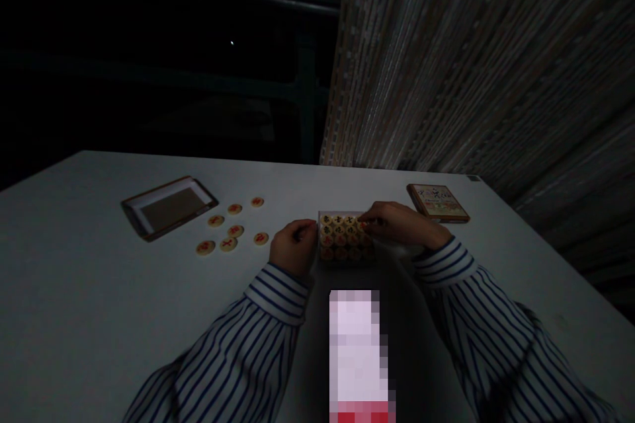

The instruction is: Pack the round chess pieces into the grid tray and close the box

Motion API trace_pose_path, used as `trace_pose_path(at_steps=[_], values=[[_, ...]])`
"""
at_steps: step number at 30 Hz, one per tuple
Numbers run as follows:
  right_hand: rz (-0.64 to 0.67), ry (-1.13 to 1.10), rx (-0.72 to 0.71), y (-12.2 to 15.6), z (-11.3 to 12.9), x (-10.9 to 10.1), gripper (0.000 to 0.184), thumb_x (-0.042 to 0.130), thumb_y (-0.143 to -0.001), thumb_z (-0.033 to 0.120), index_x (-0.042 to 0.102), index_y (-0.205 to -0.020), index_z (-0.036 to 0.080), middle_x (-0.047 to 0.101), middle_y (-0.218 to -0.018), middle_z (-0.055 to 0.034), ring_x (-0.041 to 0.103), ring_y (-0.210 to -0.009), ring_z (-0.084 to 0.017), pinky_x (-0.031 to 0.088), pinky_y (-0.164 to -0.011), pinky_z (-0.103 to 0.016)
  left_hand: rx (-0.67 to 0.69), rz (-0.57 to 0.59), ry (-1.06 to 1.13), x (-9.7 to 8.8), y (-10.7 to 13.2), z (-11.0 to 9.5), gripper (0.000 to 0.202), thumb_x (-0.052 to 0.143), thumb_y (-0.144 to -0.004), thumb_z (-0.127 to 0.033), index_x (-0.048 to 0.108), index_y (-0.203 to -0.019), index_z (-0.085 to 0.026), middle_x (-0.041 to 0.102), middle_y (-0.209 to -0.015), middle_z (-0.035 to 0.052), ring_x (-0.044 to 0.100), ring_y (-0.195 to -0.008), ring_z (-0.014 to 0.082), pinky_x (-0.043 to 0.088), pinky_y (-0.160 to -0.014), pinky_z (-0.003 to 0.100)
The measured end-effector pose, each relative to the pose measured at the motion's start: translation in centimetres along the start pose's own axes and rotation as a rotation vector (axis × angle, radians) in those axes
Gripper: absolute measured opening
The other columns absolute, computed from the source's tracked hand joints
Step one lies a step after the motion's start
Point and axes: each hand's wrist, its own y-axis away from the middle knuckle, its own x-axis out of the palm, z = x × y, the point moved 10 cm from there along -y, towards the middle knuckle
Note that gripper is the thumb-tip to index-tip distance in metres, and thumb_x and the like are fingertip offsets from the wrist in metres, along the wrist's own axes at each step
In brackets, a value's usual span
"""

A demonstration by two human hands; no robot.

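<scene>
A small box [319,238] of xiangqi pieces sits in front of me, its round wooden discs [340,238] laid in rows with black characters at the back and red ones nearer. My left hand [294,246] is closed at the box's left side, thumb and finger against its wall. Over the back right corner, my right hand [397,223] is closed, its fingertips pressed together on a xiangqi piece that they partly hide. To the left, several loose xiangqi pieces [235,231] with red characters lie scattered on the table.
An open, shallow brown-edged tray or lid [171,208] lies at the left. At the right is a closed, printed box [439,203]. All stand on a white table [124,317]. Behind the table's back right edge hangs a string curtain [417,59].
</scene>
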Motion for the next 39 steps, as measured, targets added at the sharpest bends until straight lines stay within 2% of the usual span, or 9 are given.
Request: trace_pose_path(at_steps=[24,32,39], values=[[0.025,0.006,0.007,0.03,-0.12,0.26,0.027,0.051,-0.082,0.031,0.064,-0.104,0.021,0.064,-0.1,-0.0079,0.058,-0.093,-0.02,0.043,-0.08,-0.032,0.0,0.022,-0.044,0.44,-0.24,0.74,0.028,0.056,-0.068,-0.038,0.068,-0.08,-0.016,0.067,-0.07,0.0048,0.062,-0.07,0.0173,0.049,-0.069,0.03],[0.025,0.01,0.013,0.08,-0.06,0.14,0.028,0.051,-0.082,0.032,0.064,-0.105,0.021,0.064,-0.101,-0.0078,0.058,-0.092,-0.02,0.043,-0.079,-0.031,0.03,0.022,-0.071,0.24,-0.2,0.14,0.026,0.055,-0.068,-0.036,0.068,-0.079,-0.016,0.067,-0.071,0.0046,0.062,-0.07,0.0171,0.049,-0.069,0.03],[0.027,0.007,0.024,0.05,-0.15,0.08,0.027,0.051,-0.082,0.031,0.064,-0.103,0.022,0.065,-0.099,-0.0077,0.058,-0.091,-0.02,0.043,-0.079,-0.031,0.013,0.026,-0.038,0.42,-0.16,0.4,0.028,0.055,-0.068,-0.037,0.067,-0.079,-0.015,0.067,-0.072,0.0056,0.061,-0.069,0.017,0.049,-0.068,0.03]])
